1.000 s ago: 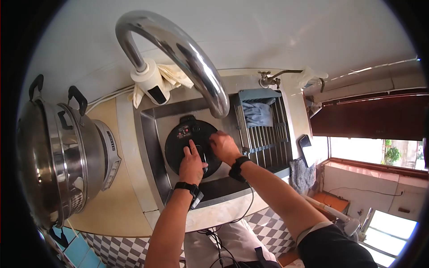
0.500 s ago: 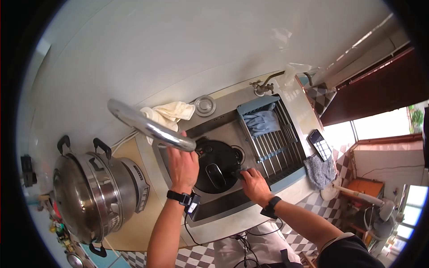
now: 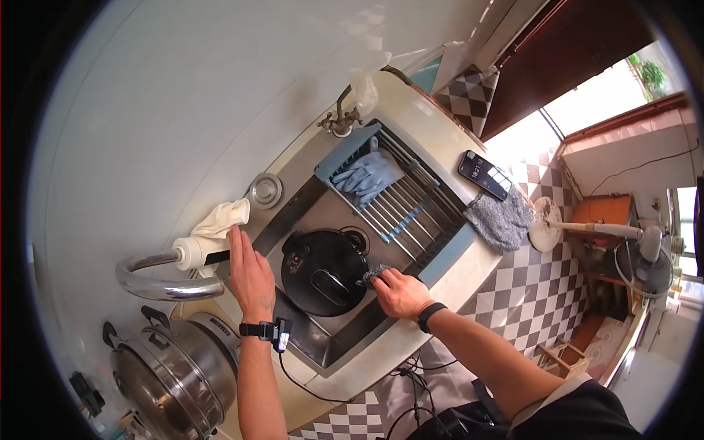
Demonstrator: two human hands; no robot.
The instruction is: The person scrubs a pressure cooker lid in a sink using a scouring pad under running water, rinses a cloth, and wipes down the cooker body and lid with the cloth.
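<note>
Right hand [image 3: 400,295] pinching grey scrubber [image 3: 376,272]; left hand [image 3: 251,277] fingers extended, near faucet [image 3: 169,291].

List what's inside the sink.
A round black lid sits there, part of the drain showing past it. The right hand holds a grey scrubber at the lid's edge. Whatever is beneath the lid, sink floor included, is covered.

The black cooker [image 3: 306,273] has a smooth, glossy, plastic-looking top, set in a dull metal sink [image 3: 334,213]. Clockwise from it: at one o'clock, a rack [image 3: 449,255] of shiny metal bars and matt plastic ends, with smooth, rubbery-looking gloves [image 3: 378,172]; at two, a glossy, glass-faced phone [image 3: 477,170]; at eight, a shiny metal steamer [image 3: 172,381]; at nine, a polished metal faucet [image 3: 158,286]; at ten, creased matt cloth [image 3: 222,218].
</note>
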